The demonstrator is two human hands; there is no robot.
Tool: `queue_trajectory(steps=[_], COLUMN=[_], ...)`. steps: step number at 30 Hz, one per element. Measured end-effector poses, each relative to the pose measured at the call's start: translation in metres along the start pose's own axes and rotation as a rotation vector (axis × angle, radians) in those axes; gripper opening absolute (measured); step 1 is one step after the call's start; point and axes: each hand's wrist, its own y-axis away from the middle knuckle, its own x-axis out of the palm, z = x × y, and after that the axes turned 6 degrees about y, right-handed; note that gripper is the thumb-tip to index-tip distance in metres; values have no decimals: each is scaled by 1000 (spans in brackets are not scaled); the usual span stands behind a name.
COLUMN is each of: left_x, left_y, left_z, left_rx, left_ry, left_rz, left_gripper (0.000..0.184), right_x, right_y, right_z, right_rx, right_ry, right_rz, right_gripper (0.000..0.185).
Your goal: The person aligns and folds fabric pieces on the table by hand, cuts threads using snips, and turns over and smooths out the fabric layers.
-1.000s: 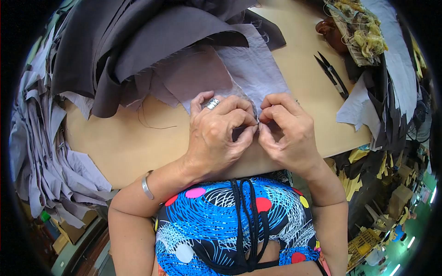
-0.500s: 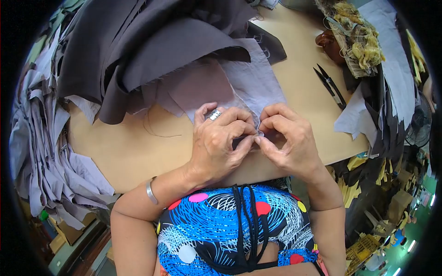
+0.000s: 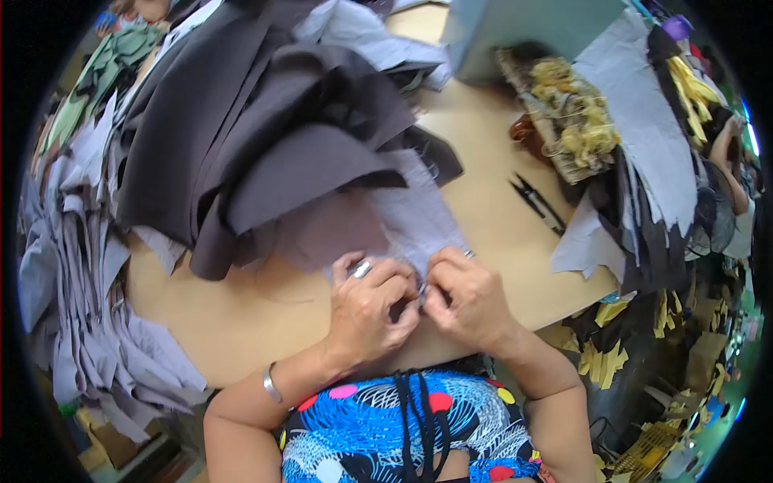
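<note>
My left hand (image 3: 374, 306), with a silver ring and a bracelet, has its fingertips pinched on the near edge of a light grey fabric piece (image 3: 419, 205). Close beside it, my right hand (image 3: 469, 296) is closed on the same edge, fingers curled in. The two sets of fingertips almost meet, and the bit of cloth between them is mostly hidden. A mauve-brown fabric piece (image 3: 342, 229) lies left of the grey one. Beyond both hands, a heap of dark grey fabric (image 3: 298, 173) partly covers these pieces.
Black thread snips (image 3: 538, 203) lie on the tan table (image 3: 483, 193) to the right. Past them is a board with tangled yellow threads (image 3: 568, 113). Grey strips (image 3: 88, 282) hang over the left edge; more cloth (image 3: 636, 137) drapes at right. A blue-grey bin (image 3: 515, 36) stands behind.
The camera view has tilted up, so table items appear lower and further left, and the bin shows. My right hand's fingers have curled in more. Both hands stay at the fabric edge.
</note>
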Motion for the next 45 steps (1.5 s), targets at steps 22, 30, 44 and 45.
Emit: queue_trajectory(steps=[22,30,44,45], left_x=[2,1,-17,-19], left_y=[0,2,5,6], left_z=[6,6,15,17], left_rx=[7,-6,260,297], left_ry=[30,58,-87,-115], left_rz=[-66,-63,111,142], left_gripper=[7,9,13,15], right_x=[5,8,-18,-16], right_y=[-2,-9,-15,-14], right_z=[-2,1,-17,-16], right_rx=[-21,-8,13,25], right_ry=[15,68,480,452], right_rz=[-52,-39,-140,-111], right_gripper=[9,11,36,39])
